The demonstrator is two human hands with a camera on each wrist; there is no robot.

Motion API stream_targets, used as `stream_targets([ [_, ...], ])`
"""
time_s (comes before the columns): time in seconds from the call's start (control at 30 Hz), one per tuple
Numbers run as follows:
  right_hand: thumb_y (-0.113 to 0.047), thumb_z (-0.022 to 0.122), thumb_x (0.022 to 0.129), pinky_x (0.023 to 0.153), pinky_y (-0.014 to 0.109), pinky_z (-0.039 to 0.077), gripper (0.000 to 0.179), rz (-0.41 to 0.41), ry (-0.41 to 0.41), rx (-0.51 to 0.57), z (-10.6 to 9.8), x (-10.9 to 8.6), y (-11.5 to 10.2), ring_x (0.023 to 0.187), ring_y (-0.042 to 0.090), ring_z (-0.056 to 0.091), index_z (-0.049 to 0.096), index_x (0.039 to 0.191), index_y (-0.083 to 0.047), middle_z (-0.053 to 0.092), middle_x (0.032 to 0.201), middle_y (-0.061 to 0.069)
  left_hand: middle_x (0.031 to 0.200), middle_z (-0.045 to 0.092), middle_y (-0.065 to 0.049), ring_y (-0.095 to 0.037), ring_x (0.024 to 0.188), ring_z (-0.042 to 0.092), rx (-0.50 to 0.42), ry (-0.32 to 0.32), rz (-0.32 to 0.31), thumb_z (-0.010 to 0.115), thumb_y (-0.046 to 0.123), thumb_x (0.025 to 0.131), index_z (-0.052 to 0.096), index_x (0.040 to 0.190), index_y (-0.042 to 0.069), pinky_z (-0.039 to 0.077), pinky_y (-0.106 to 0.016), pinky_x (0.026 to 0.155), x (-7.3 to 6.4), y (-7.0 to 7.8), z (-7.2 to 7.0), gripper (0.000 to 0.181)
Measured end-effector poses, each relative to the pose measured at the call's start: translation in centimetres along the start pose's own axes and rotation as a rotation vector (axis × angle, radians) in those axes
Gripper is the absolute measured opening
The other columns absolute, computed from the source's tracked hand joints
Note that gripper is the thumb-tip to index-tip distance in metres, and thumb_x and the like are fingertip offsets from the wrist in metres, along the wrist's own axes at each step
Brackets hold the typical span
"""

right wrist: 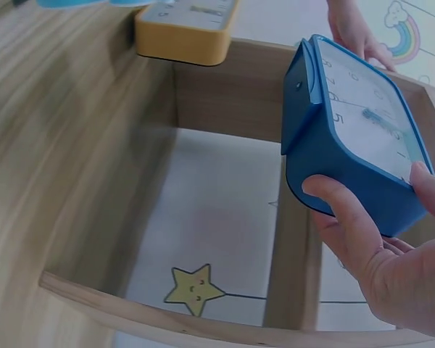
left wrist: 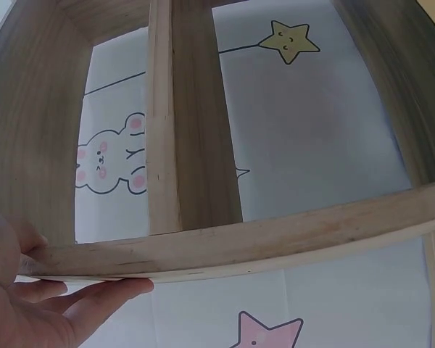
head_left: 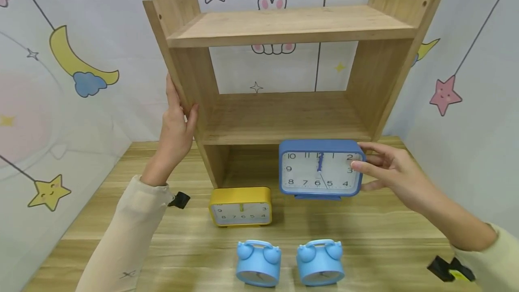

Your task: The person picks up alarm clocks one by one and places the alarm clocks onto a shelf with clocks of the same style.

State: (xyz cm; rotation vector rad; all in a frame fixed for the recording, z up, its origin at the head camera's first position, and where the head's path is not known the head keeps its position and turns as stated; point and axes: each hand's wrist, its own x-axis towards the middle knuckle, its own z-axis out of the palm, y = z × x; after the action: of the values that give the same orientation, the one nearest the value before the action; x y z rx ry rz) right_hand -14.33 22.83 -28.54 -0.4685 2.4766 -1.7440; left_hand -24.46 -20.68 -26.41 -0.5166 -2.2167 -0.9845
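My left hand (head_left: 177, 125) grips the left side panel of a wooden shelf (head_left: 292, 33), thumb on the front edge and fingers along the outside; the left wrist view shows the fingers (left wrist: 105, 304) on the panel's outer face. In my right hand (head_left: 399, 172) is a dark blue rectangular clock (head_left: 320, 170), held by its right end with the thumb on the face. It is upright, facing me, in front of the lower opening. The right wrist view shows fingers curled around the blue clock's (right wrist: 377, 138) end.
A yellow rectangular clock (head_left: 241, 206) stands on the wood-grain table (head_left: 182, 247) before the shelf's lower left. Two light blue alarm clocks (head_left: 258, 262) stand side by side nearer me. A cartoon-printed backdrop (head_left: 101, 116) hangs behind and at the sides.
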Motion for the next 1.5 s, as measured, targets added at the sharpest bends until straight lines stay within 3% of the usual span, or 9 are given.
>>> stream_targets([
  [0.2,-0.007,0.062,0.099,0.069,0.043,0.061,0.054,-0.072,0.004,0.013,-0.2,0.5,-0.9,0.095,0.016,0.07,0.039,0.145,0.009,0.072,0.109,0.001,0.149,0.033,-0.03,-0.044,0.127,0.049,-0.007,0.009,0.006,0.048,0.006,0.104,-0.006,0.159,0.012,0.047,-0.06,0.097,-0.1,-0.1,-0.2,0.078],
  [0.37,-0.006,0.062,0.1,0.069,0.042,0.061,0.049,-0.085,0.018,0.01,-0.4,1.0,-1.9,0.094,0.017,0.07,0.042,0.143,0.008,0.072,0.108,-0.002,0.149,0.033,-0.03,-0.044,0.128,0.048,-0.005,0.014,0.01,0.048,0.005,0.104,-0.006,0.159,0.011,0.047,-0.059,0.098,-0.1,-0.2,-0.4,0.078],
  [0.8,-0.008,0.063,0.099,0.068,0.044,0.06,0.041,-0.139,0.059,-0.024,-1.4,1.6,-5.0,0.099,0.016,0.07,0.051,0.138,0.0,0.072,0.11,0.003,0.15,0.033,-0.031,-0.044,0.127,0.048,0.006,0.01,-0.003,0.048,0.006,0.104,-0.006,0.159,0.009,0.047,-0.058,0.099,-0.3,-0.2,-0.3,0.078],
  [1.07,0.004,0.062,0.096,0.064,0.045,0.06,0.03,-0.201,0.035,0.236,-3.1,2.6,-7.3,0.096,0.021,0.07,0.064,0.126,-0.004,0.073,0.105,0.011,0.151,0.032,-0.029,-0.044,0.127,0.049,0.003,0.008,0.013,0.048,0.005,0.104,-0.006,0.159,0.012,0.048,-0.058,0.097,-0.3,-0.2,-0.1,0.078],
  [1.5,0.002,0.063,0.096,0.063,0.049,0.06,0.029,-0.223,0.031,0.27,-3.6,3.8,-10.5,0.094,0.027,0.072,0.064,0.125,-0.001,0.073,0.107,0.015,0.152,0.033,-0.028,-0.045,0.125,0.05,0.004,0.01,0.035,0.047,0.005,0.104,-0.006,0.159,0.011,0.05,-0.058,0.095,-0.3,-0.2,-0.1,0.076],
])
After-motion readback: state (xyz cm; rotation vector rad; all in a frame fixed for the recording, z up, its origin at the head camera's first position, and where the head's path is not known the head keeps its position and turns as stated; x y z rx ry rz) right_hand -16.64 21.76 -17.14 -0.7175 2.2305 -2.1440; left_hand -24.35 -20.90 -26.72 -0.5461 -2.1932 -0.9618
